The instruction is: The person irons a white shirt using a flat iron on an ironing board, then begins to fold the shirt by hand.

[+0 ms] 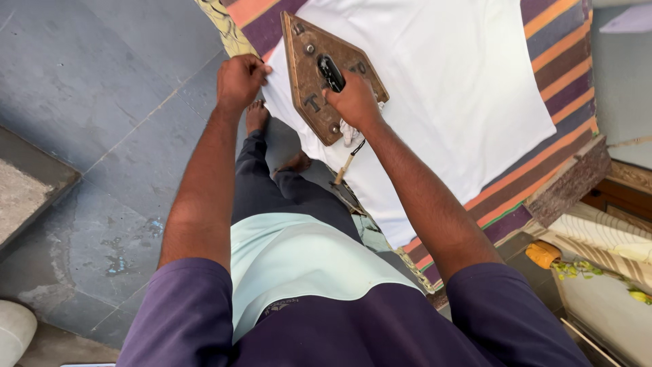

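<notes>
Under the fingers of the right hand [354, 102] sits a heavy brass-coloured iron [327, 75], its pointed end aimed away from the person and its dark handle [331, 72] wrapped by those fingers, which are curled shut around it. Just to the left of them, the left hand [239, 78] has its fingers bunched together, pinching the near edge of the white cloth [448, 88] at the counter's edge. That cloth lies spread over a striped cover [557, 61] on the counter [569, 182], and the iron rests on its left part, close to the pinched edge. Judging from how things lie, the pressing looks partway through at most: the broad stretch of cloth to the right of the right-hand fingers already lies flat and smooth, though whether it has been ironed or merely laid out cannot be told, and the strip between the two hands seems to be the part in hand now. Much is hidden: the far end of the cloth runs out of the top of the view, the iron's sole cannot be seen, and the right palm covers most of the handle. A pale cord or rag [350, 133] hangs just below the right-hand fingers, too small to make out.
</notes>
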